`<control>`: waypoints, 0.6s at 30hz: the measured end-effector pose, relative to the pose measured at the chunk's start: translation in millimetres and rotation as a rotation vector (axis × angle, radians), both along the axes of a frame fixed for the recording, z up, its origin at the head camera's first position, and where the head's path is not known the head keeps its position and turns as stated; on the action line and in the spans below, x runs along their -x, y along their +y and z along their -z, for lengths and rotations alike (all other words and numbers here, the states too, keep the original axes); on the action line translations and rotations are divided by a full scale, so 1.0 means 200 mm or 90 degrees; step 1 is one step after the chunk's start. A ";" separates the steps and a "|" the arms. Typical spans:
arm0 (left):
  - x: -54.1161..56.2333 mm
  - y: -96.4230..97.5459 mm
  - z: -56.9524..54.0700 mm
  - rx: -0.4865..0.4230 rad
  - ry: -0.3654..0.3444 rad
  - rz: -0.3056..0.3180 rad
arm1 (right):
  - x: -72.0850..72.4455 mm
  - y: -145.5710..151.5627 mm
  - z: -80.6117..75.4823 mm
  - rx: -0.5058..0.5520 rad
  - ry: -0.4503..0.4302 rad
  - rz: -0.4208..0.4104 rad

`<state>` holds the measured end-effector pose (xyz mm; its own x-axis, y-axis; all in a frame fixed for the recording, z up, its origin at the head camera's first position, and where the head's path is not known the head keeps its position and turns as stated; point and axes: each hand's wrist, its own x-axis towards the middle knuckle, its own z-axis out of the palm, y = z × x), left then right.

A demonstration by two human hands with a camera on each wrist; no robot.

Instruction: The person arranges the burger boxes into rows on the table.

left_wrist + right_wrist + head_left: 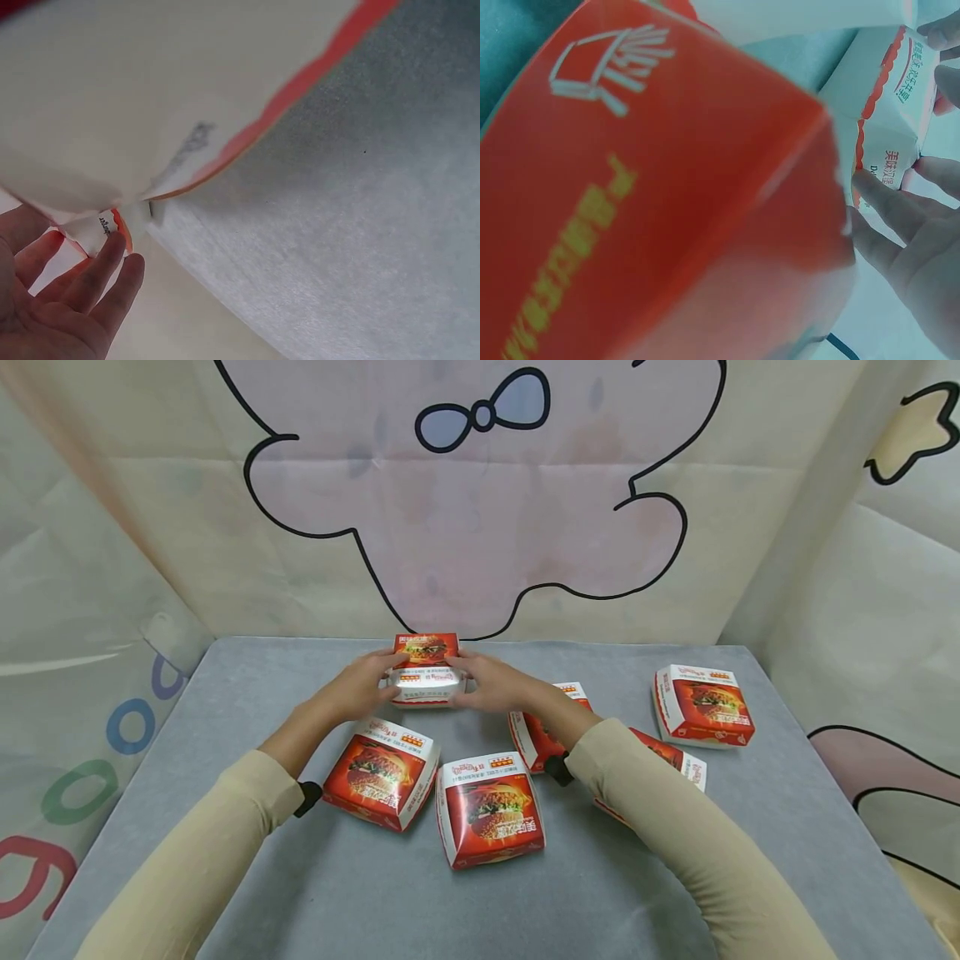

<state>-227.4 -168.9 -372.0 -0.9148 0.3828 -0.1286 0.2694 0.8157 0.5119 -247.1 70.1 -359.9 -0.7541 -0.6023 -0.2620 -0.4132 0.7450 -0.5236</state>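
At the far edge of the table a red and white burger box (426, 681) is held between my two hands. My left hand (358, 687) grips its left side, the fingers spread over the side and top edge. On the right side, my right hand (491, 682) grips it, fingers against the carton wall (891, 169). In the left wrist view the left hand (71, 292) is round a small visible part of that box (97, 229). Whether the box's underside touches the table cannot be told.
Two burger boxes, a left one (382, 772) and a middle one (491, 810), lie nearer me. Another box (531, 739) and a tilted one (686, 762) are partly hidden by my right arm. One more box (705, 706) sits at the right. A printed cloth wall (480, 527) stands behind the table.
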 end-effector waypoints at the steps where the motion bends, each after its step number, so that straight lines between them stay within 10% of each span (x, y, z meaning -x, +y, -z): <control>1: 0.00 0.00 0.00 0.001 0.000 -0.001 | 0.00 0.00 0.00 0.000 -0.001 0.000; 18: 0.00 -0.01 0.00 -0.001 -0.003 -0.005 | 0.00 -0.03 0.02 -0.003 -0.003 0.016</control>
